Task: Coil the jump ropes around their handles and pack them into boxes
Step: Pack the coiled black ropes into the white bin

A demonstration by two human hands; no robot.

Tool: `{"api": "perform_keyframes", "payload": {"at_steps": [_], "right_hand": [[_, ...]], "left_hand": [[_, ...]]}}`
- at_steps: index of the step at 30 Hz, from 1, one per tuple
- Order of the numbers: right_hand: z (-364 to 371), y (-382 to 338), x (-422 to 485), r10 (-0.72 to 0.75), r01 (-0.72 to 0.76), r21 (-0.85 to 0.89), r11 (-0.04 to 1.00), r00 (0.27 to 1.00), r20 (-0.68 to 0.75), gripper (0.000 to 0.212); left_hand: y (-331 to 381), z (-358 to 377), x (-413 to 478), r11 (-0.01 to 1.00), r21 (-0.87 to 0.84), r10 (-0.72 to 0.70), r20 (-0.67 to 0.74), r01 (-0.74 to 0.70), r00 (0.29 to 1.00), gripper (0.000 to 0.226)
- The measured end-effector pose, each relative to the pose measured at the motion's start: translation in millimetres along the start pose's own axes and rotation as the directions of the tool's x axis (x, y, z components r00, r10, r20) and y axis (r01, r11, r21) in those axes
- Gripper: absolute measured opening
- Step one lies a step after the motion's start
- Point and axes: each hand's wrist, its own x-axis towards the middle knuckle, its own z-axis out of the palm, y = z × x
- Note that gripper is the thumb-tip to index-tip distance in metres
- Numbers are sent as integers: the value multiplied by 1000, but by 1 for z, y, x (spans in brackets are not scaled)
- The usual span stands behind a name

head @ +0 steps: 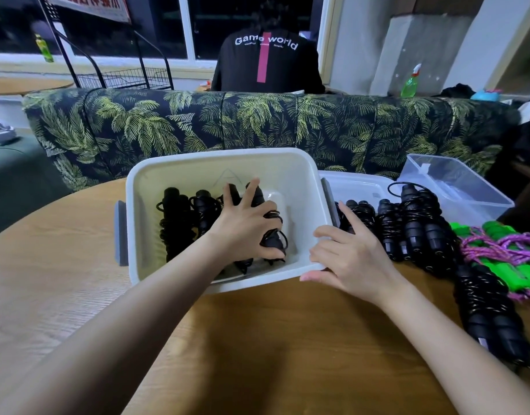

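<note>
A white plastic box (296,175) with grey side handles sits tilted on the round wooden table (63,265). Inside it lie coiled black jump ropes (175,220) side by side. My left hand (242,226) reaches into the box and grips a coiled black jump rope (272,238) at the right end of the row. My right hand (347,259) rests on the box's near right rim, fingers relaxed. More coiled black ropes (413,229) lie on the table to the right, beside green-handled ropes with purple cord (503,250).
A clear plastic box (467,187) and a white lid (356,187) stand at the back right. Behind the table runs a leaf-patterned sofa back (198,124). A person in a black shirt (266,61) sits beyond it, facing away. A green spray bottle (410,82) stands nearby.
</note>
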Motion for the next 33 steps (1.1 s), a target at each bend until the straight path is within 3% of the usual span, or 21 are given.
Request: {"api": "perform_keyframes", "payload": {"at_steps": [5, 13, 18, 20, 21, 23, 26, 28, 31, 33], "right_hand": [[0, -3, -6, 24, -25, 15, 1000, 999, 30, 54], [-2, -7, -3, 92, -132, 188, 973, 973, 210, 45], [2, -10, -10, 145, -194, 226, 955, 966, 214, 51], [5, -8, -14, 252, -283, 275, 919, 957, 140, 47], [6, -5, -17, 352, -364, 272, 891, 931, 95, 43], [10, 7, -18, 575, -582, 164, 796, 813, 90, 41], [20, 27, -3, 780, -806, -126, 579, 502, 374, 53], [32, 36, 11, 785, -804, -269, 531, 346, 514, 62], [53, 39, 28, 741, -735, -379, 563, 244, 626, 74], [65, 37, 35, 728, -690, -440, 574, 185, 660, 82]], "left_hand": [[-7, 2, -10, 998, -64, -9, 4, 9, 1000, 60], [-15, 0, -13, 984, -171, -49, -9, 47, 999, 60], [-31, 1, -18, 981, -167, -91, 32, 96, 995, 64], [-38, 1, -20, 981, -163, -99, 64, 108, 993, 62], [-41, 1, -20, 981, -156, -103, 80, 114, 991, 61], [-45, 1, -21, 979, -158, -112, 108, 128, 988, 62], [-49, 0, -20, 979, -150, -118, 141, 139, 983, 62], [-51, 0, -20, 980, -143, -118, 156, 140, 981, 64], [-53, 1, -23, 982, -133, -113, 152, 134, 982, 77], [-55, 2, -26, 981, -139, -117, 143, 137, 983, 73]]}}
